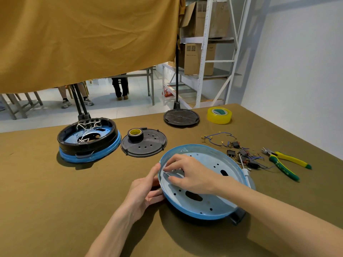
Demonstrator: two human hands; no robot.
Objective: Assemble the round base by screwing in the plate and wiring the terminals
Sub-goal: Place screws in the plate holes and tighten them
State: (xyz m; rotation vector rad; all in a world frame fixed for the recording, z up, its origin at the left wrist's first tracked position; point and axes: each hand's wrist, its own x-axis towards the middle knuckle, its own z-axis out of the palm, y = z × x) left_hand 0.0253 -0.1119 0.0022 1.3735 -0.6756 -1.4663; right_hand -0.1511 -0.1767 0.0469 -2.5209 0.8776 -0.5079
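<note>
While the right fingertips pinch something small and pale against the floor of the blue base, too small to name, though a screw or a clip is a fair guess, the right hand arches over the left part of the dish with its knuckles up. Just beside it, the left hand steadies the rim: the thumb lies along the outer edge and the other fingers curl under it, so that hand holds the base.

That base sits near the front of the table, tilted a little, its holed inner face up and a black part showing beneath it at the right.

Judging by its thin wall and glossy skin, it should be light, fairly stiff and somewhat slippery; the rim, taken between thumb and fingers, looks the safest hold, since the floor offers only holes and slots.

A screwdriver lies touching the far rim. Farther right are loose wires and terminals and pliers. Behind lie a black plate carrying a tape roll, and a second base already wired.
</note>
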